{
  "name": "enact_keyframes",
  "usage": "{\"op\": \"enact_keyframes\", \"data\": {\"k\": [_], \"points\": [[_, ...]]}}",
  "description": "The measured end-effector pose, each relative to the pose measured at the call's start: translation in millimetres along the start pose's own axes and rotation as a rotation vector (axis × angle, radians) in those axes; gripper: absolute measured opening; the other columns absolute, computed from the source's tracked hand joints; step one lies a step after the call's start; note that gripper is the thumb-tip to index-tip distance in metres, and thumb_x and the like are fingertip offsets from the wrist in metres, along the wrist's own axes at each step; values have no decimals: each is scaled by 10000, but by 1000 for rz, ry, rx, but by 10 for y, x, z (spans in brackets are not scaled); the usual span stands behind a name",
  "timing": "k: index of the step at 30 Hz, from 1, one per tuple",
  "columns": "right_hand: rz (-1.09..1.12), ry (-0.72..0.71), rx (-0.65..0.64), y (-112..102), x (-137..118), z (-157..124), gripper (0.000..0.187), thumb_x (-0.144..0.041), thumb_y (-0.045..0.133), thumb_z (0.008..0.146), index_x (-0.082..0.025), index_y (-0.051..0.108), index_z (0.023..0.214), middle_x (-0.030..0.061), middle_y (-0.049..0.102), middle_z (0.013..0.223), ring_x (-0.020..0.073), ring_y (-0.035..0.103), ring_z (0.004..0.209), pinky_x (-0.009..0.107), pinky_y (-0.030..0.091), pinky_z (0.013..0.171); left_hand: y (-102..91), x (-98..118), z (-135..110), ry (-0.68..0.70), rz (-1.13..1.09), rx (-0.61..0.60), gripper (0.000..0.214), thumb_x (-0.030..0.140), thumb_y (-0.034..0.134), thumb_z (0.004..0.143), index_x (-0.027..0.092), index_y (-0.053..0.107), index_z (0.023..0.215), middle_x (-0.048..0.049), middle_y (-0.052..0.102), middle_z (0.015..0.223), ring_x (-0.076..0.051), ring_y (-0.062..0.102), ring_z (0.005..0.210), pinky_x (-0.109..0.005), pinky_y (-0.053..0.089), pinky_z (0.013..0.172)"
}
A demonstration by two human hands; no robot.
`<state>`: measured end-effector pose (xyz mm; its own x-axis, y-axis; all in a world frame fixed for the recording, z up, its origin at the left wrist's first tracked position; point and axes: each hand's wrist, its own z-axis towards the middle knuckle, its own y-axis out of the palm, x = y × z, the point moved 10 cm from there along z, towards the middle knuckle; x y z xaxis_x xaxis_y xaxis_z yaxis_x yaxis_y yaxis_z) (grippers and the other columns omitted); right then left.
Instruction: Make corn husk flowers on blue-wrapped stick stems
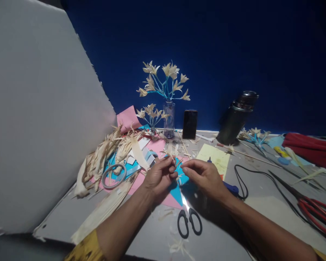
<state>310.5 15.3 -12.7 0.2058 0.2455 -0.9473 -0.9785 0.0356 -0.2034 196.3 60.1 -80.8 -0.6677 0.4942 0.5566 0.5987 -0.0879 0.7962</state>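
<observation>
My left hand [163, 174] is closed in a pinch on a small pale husk piece [174, 160], whose exact shape is too small to read. Close by on the right, my right hand [203, 177] has thumb and forefinger pressed together; anything between them is too small to make out. Below the hands lie black-handled scissors [190, 223], their blades pointing away from me over blue and pink paper [176, 195]. A blue glue gun [230, 187] is partly hidden behind my right wrist. To the left, dried husks [97, 159] are heaped beside a tape roll [114, 176].
Husk flowers on blue stems [167, 85] stand in a glass bottle [168, 119] by a propped phone [190, 124]. A dark flask [235, 121] leans at the back. Right are large red-handled shears [312, 210], a black cable [256, 173] and red cloth [309, 148]. A white panel [43, 90] borders the left.
</observation>
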Motion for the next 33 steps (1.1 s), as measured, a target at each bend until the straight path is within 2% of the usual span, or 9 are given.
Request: {"op": "enact_keyframes", "data": {"k": [5,13,18,22,28,33], "points": [[26,85,-68,110,56,-60,158,-292,633,830,-181,742,805,23,716,758,157,615,698,258,464,645,27,26,-11,24,10,-14,137,116,786,762,103,661,816,11,571,718,-45,467,537,-172,394,462],[-3,167,-42,71,157,-47,199,-337,632,814,-167,721,762,11,639,667,136,518,603,247,399,557,36,39,-26,31,21,6,173,92,798,710,123,636,763,3,591,731,-51,477,539,-174,382,457],[45,203,-36,68,195,-71,212,-360,646,811,-167,699,742,-9,580,624,120,469,560,238,362,519,71,65,-30,44,76,-22,141,89,772,699,108,644,756,-13,608,756,-56,486,550,-186,395,467],[79,231,-36,85,226,-85,210,-364,654,813,-166,691,753,-23,557,608,106,436,531,232,343,501,67,59,-26,55,108,-12,186,124,813,693,107,646,775,14,570,696,-45,469,536,-169,380,466],[75,264,-29,102,259,-113,198,-348,647,815,-164,688,753,-20,573,604,109,460,537,232,362,512,35,57,-28,85,120,34,279,138,862,656,129,605,764,38,551,660,-40,456,506,-164,369,456],[23,204,-30,88,187,-103,189,-334,642,812,-167,701,745,10,642,671,141,543,620,248,419,573,39,36,-27,65,104,19,281,137,861,665,138,595,754,31,560,672,-48,478,516,-168,374,449]]}}
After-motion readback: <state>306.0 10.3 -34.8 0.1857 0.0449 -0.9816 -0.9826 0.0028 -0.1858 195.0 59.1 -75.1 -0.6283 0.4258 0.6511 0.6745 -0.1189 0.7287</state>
